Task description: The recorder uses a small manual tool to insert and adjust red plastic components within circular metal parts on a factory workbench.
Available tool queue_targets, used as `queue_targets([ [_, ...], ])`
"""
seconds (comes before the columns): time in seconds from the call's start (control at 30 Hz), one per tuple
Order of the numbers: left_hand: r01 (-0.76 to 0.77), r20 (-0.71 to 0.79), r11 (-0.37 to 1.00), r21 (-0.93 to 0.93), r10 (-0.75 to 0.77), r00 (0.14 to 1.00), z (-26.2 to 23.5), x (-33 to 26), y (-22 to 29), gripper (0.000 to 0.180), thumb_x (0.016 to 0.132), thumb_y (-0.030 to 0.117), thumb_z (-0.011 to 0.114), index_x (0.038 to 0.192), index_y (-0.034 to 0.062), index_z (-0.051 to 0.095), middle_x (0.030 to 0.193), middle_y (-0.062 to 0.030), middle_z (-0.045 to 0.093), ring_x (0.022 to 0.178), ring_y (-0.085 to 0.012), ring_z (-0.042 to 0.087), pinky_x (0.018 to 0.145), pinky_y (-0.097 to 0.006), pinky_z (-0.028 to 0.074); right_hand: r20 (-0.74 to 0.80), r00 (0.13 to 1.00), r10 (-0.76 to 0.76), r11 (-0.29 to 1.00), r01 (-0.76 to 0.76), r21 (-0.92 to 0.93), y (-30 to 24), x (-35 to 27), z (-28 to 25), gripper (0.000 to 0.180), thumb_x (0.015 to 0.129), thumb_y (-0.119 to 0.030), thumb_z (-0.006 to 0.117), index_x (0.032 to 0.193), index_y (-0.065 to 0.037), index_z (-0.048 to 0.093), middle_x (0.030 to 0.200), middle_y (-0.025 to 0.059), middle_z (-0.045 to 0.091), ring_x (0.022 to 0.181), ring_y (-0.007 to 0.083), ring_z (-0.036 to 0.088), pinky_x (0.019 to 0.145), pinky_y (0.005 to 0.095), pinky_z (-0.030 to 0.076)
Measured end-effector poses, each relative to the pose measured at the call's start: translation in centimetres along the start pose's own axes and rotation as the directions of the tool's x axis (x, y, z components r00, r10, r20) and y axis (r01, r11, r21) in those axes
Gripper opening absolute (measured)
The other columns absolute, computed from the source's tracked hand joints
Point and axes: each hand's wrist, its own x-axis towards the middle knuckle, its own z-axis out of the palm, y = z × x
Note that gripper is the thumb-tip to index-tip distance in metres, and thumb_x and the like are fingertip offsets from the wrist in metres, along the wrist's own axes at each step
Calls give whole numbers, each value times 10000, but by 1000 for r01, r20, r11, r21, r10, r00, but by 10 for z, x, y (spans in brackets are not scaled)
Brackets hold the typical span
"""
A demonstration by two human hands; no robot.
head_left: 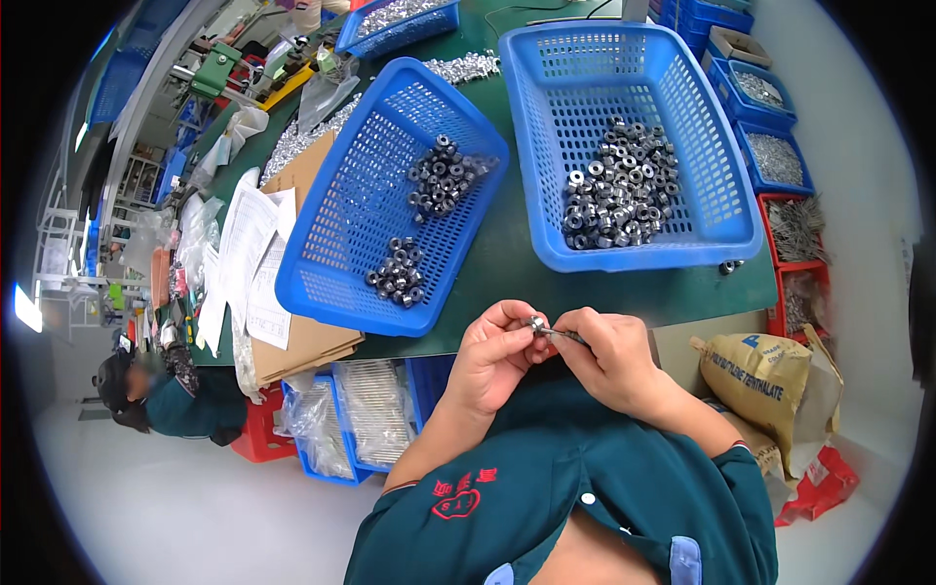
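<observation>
The left hand [490,359] pinches a small, round, silver metal ring [537,323]; the right hand [612,363] grips a slim grey metal tool [563,333] beside it, probably best kept steady.

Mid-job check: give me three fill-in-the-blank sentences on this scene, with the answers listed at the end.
1. The left hand pinches a small shiny metal ring; the hand gripping the slim metal rod is the person's ____ one.
2. Of the two big blue perforated plastic baskets in front, the one on the ____ holds fewer silver metal rings.
3. The flat tabletop in front of the person is ____ in colour.

Missing words: right; left; green.
</observation>
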Motion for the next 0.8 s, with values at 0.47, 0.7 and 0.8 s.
queue_targets([
  [0.47, -372, 62, 798, 474, 391, 918, 12, -12, -1, 216, 863, -77, 654, 1068, -24, 610, 1022, -150, 666, 867, -184, 669, 819, -313, 564, 481, 705, 521, 361, -693, 624, -10, 2, -8, 163, 978, -158, 557, 907, -18, 601, 699, -25, 551, 574, 48, 468, 502, 217, 359],
  [0.7, -484, 248, 501, 717, 466, 849, 10, -11, 1, 186, 869, -79, 645, 1041, -10, 641, 1060, -106, 661, 923, -154, 653, 818, -267, 534, 370, 754, 543, 504, -645, 575, -13, -3, -16, 158, 972, -167, 583, 946, -17, 626, 725, -38, 555, 606, 38, 472, 529, 208, 370],
  [0.8, -498, 336, 308, 811, 451, 827, 15, -11, 5, 208, 833, -119, 648, 1014, -17, 656, 1023, -118, 662, 937, -184, 644, 799, -272, 528, 284, 832, 477, 746, -554, 370, -13, -2, -16, 127, 943, -143, 620, 927, -18, 633, 651, 1, 554, 560, 67, 484, 513, 242, 396],
])
